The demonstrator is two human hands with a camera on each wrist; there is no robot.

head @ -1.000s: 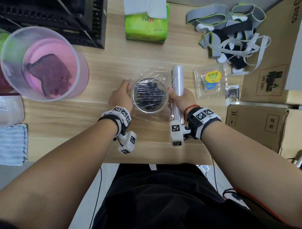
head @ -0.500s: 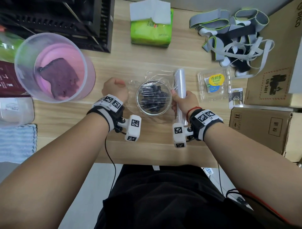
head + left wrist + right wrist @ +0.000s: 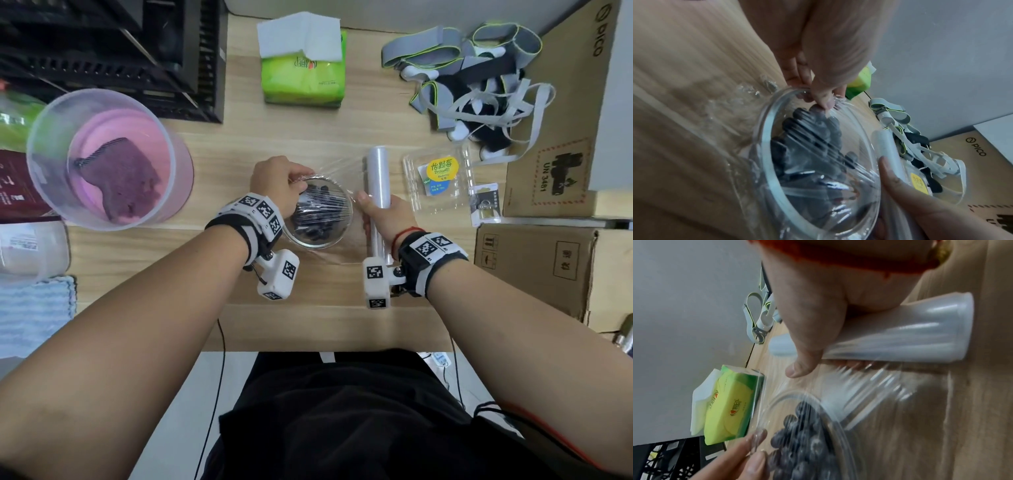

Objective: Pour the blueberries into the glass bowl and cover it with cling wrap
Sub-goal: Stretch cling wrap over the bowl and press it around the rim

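Right hand [image 3: 383,212] clamped round the roll [image 3: 377,178]; left hand [image 3: 279,183] pinching film at the bowl's [image 3: 317,245] far-left rim, blueberries [image 3: 317,214] inside, mid-bench [image 3: 308,308]; best keep film taut, press edges down, then tear.

Light wood-grain bench [image 3: 308,137] carried everything. Clear glass bowl [image 3: 337,236] of dark blueberries [image 3: 317,219] sat near the front middle, stretched cling film [image 3: 346,168] over it. White cling-wrap roll [image 3: 378,178] lay just right of the bowl. Empty clear plastic clamshell with yellow label [image 3: 440,178] lay beside the roll. Green tissue pack [image 3: 303,73] at the back. Tangle of grey and black straps [image 3: 476,85] back right. Translucent round tub with pink bottom [image 3: 102,161] at left. Black slatted crate [image 3: 113,58] back left. Brown cardboard boxes [image 3: 534,270] along the right.
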